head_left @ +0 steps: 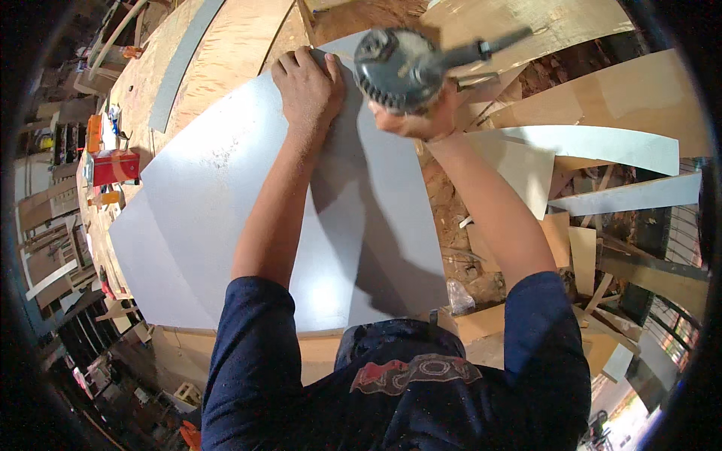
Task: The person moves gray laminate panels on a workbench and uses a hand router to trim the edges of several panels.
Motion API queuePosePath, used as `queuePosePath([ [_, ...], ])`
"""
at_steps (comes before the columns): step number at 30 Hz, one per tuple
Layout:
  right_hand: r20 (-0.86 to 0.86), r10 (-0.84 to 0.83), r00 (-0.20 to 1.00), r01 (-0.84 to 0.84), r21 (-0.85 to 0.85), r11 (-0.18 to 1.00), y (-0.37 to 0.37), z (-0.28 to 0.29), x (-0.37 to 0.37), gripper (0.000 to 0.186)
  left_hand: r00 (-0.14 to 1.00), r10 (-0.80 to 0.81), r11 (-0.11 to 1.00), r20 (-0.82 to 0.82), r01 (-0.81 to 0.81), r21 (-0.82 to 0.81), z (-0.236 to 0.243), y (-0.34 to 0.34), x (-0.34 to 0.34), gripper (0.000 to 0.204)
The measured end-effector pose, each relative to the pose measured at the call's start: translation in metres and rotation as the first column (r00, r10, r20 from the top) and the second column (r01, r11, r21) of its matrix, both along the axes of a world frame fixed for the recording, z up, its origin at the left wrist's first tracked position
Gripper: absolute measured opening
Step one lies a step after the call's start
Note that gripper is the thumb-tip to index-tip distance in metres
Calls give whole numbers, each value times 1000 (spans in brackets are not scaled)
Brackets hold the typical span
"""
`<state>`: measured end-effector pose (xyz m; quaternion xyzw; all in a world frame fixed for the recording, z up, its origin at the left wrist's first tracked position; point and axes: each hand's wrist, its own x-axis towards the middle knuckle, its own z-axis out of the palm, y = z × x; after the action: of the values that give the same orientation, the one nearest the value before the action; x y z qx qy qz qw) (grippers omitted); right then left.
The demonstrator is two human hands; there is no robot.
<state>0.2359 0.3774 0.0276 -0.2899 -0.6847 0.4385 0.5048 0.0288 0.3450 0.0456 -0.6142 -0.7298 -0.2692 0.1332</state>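
A large grey-faced panel with a curved left side lies on the work surface in front of me. My left hand is on its far edge, fingers bent over the rim and thumb pointing away. Just right of it, my right hand grips a black corded power tool with a round, ribbed top, which looks like a router. The tool is at the panel's far right corner, slightly blurred. Its underside is hidden, so I cannot tell whether it touches the panel. Dark dust specks lie on the grey face.
Pale curved strips and wood offcuts lie to the right. At the left stands a red box beside small orange items. A grey strip rests on the wooden sheet beyond. The tool's cord runs off toward the right.
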Motion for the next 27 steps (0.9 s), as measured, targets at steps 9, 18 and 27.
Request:
queuePosePath([
  [9,83,-225,971,201,233,951,79,36,-45,75,999,-30,1000,25,30,-8,9,2,5,45],
  [18,-50,-421,906,423,53,905,75,44,16,59,996,-78,996,53,80,-31,14,-1,7,53],
  [27,295,-666,685,684,52,727,-204,-13,230,44,607,-791,611,-71,780,-137,21,-17,24,49],
])
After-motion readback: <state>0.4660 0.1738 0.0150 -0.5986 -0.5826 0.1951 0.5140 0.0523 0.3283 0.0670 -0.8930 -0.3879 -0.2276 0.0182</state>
